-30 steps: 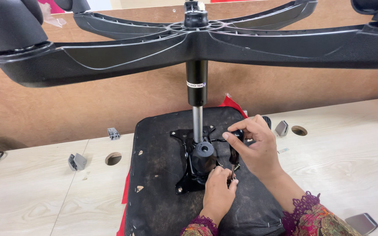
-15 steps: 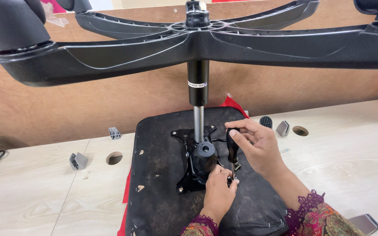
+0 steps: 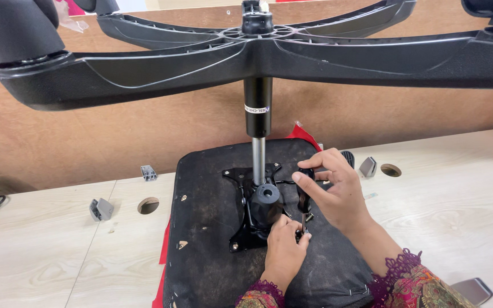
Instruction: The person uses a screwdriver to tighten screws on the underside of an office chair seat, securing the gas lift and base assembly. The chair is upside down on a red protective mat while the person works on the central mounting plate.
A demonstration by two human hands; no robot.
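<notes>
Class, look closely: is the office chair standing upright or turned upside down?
Upside down: the seat cushion lies on the table, and the five-star base sits on top.

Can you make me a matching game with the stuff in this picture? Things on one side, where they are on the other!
Things:
1. star-shaped chair base
2. upside-down seat cushion
3. right hand
4. round hole

Places:
A. in the wooden table, left of the cushion
B. up high, on top of the metal post
C. flat on the table
D. beside the black metal plate

Pairs: 1-B, 2-C, 3-D, 4-A
</notes>
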